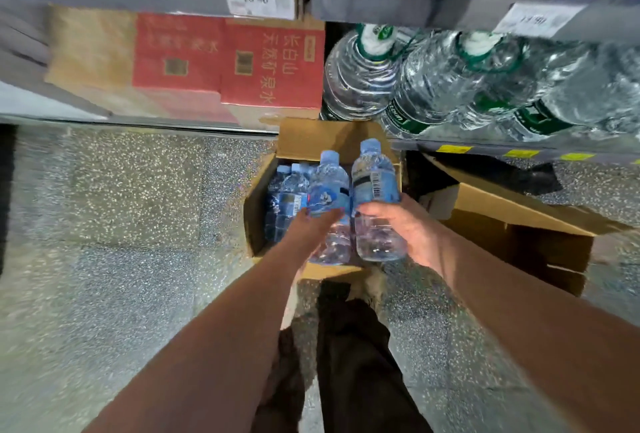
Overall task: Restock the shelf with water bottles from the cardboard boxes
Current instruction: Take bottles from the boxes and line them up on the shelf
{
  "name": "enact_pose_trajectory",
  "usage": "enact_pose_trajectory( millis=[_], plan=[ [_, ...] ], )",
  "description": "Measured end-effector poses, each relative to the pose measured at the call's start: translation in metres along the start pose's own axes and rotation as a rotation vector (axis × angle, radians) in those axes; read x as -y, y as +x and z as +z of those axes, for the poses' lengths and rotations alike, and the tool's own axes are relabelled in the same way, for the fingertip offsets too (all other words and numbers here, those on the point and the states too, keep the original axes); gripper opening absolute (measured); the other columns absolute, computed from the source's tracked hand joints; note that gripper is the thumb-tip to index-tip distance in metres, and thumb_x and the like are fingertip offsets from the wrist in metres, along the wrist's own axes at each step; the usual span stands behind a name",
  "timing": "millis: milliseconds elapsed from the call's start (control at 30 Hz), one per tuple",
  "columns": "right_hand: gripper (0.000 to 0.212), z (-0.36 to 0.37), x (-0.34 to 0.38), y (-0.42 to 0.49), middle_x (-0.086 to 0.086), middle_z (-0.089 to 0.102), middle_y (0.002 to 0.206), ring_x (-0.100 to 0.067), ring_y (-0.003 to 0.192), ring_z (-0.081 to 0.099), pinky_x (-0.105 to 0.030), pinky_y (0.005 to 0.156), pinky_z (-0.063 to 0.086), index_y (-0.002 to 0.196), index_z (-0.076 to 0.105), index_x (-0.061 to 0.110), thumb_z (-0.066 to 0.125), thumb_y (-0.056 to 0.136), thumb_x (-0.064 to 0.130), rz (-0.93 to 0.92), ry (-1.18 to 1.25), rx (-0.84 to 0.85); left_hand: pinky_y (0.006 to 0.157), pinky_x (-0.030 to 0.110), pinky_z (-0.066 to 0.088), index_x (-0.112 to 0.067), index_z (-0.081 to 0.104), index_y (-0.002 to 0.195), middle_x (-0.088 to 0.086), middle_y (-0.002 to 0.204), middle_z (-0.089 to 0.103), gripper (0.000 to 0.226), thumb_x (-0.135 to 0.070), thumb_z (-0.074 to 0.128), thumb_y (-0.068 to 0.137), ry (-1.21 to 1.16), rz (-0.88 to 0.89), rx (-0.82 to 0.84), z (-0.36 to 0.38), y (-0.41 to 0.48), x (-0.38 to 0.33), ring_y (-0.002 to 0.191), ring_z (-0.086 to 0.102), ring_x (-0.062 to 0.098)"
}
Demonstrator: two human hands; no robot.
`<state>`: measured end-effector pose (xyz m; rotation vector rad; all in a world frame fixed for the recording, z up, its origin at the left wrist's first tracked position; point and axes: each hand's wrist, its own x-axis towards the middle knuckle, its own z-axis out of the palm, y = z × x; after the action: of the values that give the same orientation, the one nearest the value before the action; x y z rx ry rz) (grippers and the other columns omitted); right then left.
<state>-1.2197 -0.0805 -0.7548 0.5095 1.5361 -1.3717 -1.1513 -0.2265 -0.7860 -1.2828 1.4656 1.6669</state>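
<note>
Now both fists are full: my left hand [313,224] grips one bottle [329,186], my right hand [405,228] another [374,176], the two side by side over the open box [304,138]. The caps point away from me at the shelf [485,150] dead ahead. Right hand is nearer the jugs [356,86].

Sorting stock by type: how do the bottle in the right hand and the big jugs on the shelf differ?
The bottle is far smaller than the jugs. Its cap is pale blue; the jugs' caps are white with green rings. The right hand grips the bottle above the open box; the jugs stand on the shelf. Both are clear plastic.
</note>
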Motion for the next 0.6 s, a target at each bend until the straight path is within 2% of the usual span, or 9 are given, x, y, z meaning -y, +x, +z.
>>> enact_pose_trajectory(
  millis=[100, 167, 200, 300, 333, 433, 500, 567, 600],
  plan=[
    [0.023, 0.024, 0.014, -0.035, -0.008, 0.073, 0.091, -0.027, 0.079, 0.069, -0.036, 0.071, 0.058, 0.102, 0.067, 0.017, 0.072, 0.08, 0.018, -0.037, 0.037, -0.048, 0.092, 0.044, 0.049, -0.013, 0.046, 0.135, 0.01, 0.124, 0.059, 0.099, -0.066, 0.065, 0.053, -0.012, 0.116, -0.037, -0.021, -0.035, -0.012, 0.106, 0.06, 0.028],
    [0.022, 0.04, 0.024, -0.061, -0.001, 0.068, 0.095, -0.019, 0.077, 0.063, -0.025, 0.055, 0.054, 0.101, 0.064, 0.019, 0.072, 0.081, 0.024, -0.048, 0.039, -0.064, 0.084, 0.039, 0.048, -0.013, 0.045, 0.134, 0.009, 0.121, 0.057, 0.086, -0.059, 0.064, 0.064, -0.017, 0.181, -0.01, -0.033, -0.07, -0.028, 0.104, 0.058, 0.026],
    [0.024, 0.049, 0.03, -0.075, 0.002, 0.065, 0.097, -0.015, 0.078, 0.06, -0.026, 0.055, 0.051, 0.103, 0.063, 0.019, 0.071, 0.081, 0.025, -0.052, 0.039, -0.06, 0.082, 0.036, 0.044, -0.012, 0.043, 0.132, 0.006, 0.117, 0.055, 0.07, -0.051, 0.063, 0.077, -0.024, 0.197, 0.008, -0.04, -0.087, -0.034, 0.101, 0.056, 0.023],
    [0.042, 0.072, 0.05, -0.118, -0.008, 0.065, 0.115, -0.031, 0.11, 0.059, -0.053, 0.097, 0.046, 0.1, 0.068, 0.016, 0.079, 0.061, 0.025, -0.082, 0.073, -0.061, 0.074, 0.032, 0.048, -0.014, 0.044, 0.126, 0.001, 0.106, 0.054, 0.042, -0.032, 0.058, 0.091, -0.034, 0.243, 0.057, -0.062, -0.129, -0.051, 0.089, 0.054, 0.017],
    [0.051, 0.079, 0.059, -0.133, -0.013, 0.066, 0.116, -0.034, 0.112, 0.059, -0.057, 0.101, 0.043, 0.102, 0.069, 0.013, 0.08, 0.054, 0.023, -0.106, 0.101, -0.06, 0.068, 0.03, 0.049, -0.014, 0.045, 0.12, 0.0, 0.101, 0.055, 0.036, -0.029, 0.06, 0.091, -0.053, 0.276, 0.064, -0.071, -0.146, -0.059, 0.085, 0.055, 0.015],
    [0.064, 0.095, 0.085, -0.175, -0.013, 0.067, 0.115, -0.034, 0.111, 0.06, -0.056, 0.105, 0.039, 0.113, 0.066, 0.01, 0.08, 0.051, 0.021, -0.193, 0.127, -0.033, 0.069, 0.038, 0.056, -0.01, 0.048, 0.116, 0.005, 0.1, 0.059, 0.038, -0.025, 0.066, 0.087, -0.114, 0.343, 0.09, -0.095, -0.195, -0.081, 0.085, 0.059, 0.02],
    [0.077, 0.105, 0.101, -0.203, -0.016, 0.066, 0.113, -0.035, 0.11, 0.059, -0.053, 0.108, 0.035, 0.118, 0.064, 0.002, 0.079, 0.046, 0.027, -0.255, 0.131, -0.012, 0.06, 0.039, 0.059, -0.011, 0.048, 0.118, 0.007, 0.103, 0.06, 0.044, -0.026, 0.071, 0.084, -0.164, 0.386, 0.111, -0.108, -0.23, -0.097, 0.083, 0.062, 0.024],
    [0.088, 0.117, 0.115, -0.228, -0.021, 0.065, 0.108, -0.036, 0.101, 0.061, -0.053, 0.101, 0.039, 0.115, 0.062, -0.003, 0.085, 0.037, 0.029, -0.345, 0.133, -0.001, 0.07, 0.05, 0.059, -0.011, 0.048, 0.12, 0.009, 0.11, 0.061, 0.052, -0.029, 0.075, 0.08, -0.19, 0.446, 0.121, -0.12, -0.261, -0.111, 0.085, 0.064, 0.027],
    [0.088, 0.123, 0.12, -0.24, -0.02, 0.067, 0.103, -0.034, 0.094, 0.061, -0.052, 0.096, 0.043, 0.106, 0.064, 0.001, 0.09, 0.029, 0.034, -0.38, 0.157, -0.002, 0.076, 0.055, 0.056, -0.011, 0.048, 0.121, 0.009, 0.11, 0.06, 0.05, -0.027, 0.074, 0.081, -0.191, 0.488, 0.129, -0.125, -0.275, -0.117, 0.085, 0.064, 0.027]
  ],
)
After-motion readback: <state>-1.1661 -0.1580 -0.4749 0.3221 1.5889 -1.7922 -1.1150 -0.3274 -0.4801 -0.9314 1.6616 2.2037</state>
